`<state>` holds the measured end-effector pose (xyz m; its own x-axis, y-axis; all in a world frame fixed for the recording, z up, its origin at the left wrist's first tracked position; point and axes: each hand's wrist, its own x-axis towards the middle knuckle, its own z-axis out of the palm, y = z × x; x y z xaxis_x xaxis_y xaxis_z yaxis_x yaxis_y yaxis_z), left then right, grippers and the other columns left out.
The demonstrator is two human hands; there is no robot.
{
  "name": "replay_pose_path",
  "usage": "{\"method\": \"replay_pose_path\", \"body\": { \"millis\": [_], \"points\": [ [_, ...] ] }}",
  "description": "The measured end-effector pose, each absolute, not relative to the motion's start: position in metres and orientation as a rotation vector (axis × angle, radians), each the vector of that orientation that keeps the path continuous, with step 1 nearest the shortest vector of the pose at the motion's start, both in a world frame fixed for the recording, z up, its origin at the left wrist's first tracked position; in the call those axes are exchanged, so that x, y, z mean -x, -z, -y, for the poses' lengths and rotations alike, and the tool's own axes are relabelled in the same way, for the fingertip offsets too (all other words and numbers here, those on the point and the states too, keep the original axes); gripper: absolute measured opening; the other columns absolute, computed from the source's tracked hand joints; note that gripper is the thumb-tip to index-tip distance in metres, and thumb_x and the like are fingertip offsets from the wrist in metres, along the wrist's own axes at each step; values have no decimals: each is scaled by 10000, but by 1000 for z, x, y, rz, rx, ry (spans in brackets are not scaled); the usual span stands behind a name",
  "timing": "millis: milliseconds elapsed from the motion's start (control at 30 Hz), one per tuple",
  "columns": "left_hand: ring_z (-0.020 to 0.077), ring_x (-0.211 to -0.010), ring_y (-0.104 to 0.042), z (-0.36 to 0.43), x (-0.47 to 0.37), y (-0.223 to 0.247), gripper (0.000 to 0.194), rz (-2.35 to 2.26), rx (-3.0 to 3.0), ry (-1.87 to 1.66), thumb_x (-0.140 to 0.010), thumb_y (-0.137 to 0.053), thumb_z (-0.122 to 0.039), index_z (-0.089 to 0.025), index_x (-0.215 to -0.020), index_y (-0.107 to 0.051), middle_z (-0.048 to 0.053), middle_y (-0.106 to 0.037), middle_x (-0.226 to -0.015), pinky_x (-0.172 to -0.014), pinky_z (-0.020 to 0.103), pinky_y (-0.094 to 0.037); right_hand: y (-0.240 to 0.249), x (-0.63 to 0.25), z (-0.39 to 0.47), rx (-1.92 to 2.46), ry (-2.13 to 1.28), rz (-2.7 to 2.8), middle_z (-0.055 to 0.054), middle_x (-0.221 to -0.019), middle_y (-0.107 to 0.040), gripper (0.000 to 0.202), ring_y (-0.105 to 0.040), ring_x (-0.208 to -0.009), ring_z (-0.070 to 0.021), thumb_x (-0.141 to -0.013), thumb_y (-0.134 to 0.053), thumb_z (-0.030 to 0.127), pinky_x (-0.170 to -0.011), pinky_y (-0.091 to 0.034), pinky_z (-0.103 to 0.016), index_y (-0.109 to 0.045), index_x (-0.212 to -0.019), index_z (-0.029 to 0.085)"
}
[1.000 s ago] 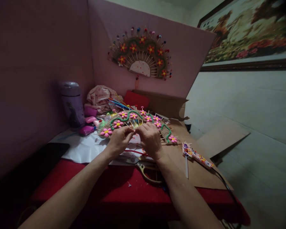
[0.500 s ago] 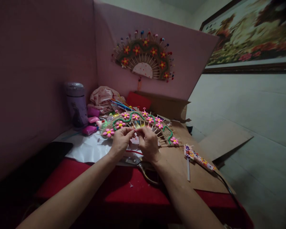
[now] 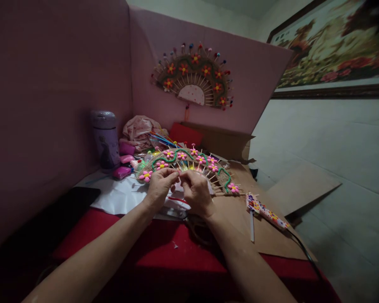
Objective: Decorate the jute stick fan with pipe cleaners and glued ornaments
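Observation:
My left hand [image 3: 160,187] and my right hand [image 3: 196,191] meet at the middle, fingertips pinched close together. Whatever lies between them is too small to make out; a hint of pink shows there. Just behind them rests a craft fan [image 3: 189,155] of sticks and brown twine, with pink clay flowers and a green wavy cord. My hands cover part of its lower middle. A red strip [image 3: 178,200] lies below, between my wrists. Scissors [image 3: 199,230] lie partly hidden under my right hand and forearm.
A flowered glue gun [image 3: 267,211] with its cord lies on cardboard [image 3: 233,225] at right. At left are a purple bottle [image 3: 105,141], pink packets [image 3: 122,172] and white sheeting [image 3: 116,195] on the red cloth [image 3: 139,248]. A finished-looking fan [image 3: 192,75] hangs on the pink panel.
The view has shifted slightly, so the surroundings appear a little further right and lower. My hands stay pinched together in nearly the same place, with small finger movements.

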<state>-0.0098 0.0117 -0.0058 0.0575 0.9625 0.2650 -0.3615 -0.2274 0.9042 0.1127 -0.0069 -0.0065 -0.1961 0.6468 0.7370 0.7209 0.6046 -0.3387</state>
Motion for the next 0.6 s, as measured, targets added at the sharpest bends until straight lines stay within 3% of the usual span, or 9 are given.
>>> {"method": "replay_pose_path", "body": {
  "millis": [600],
  "points": [
    [51, -466, -476, -8, 8, 3, 202, -588, -911, -1362, -558, -731, -213, -128, -677, -592, -36, -537, -559, -419, 168, -347, 5, -113, 9, 1118, 87, 1862, -2, -716, -615, 166, -558, -673, -134, -848, -416, 167, -639, -393, -228, -571, -804, 207]
  ]
}}
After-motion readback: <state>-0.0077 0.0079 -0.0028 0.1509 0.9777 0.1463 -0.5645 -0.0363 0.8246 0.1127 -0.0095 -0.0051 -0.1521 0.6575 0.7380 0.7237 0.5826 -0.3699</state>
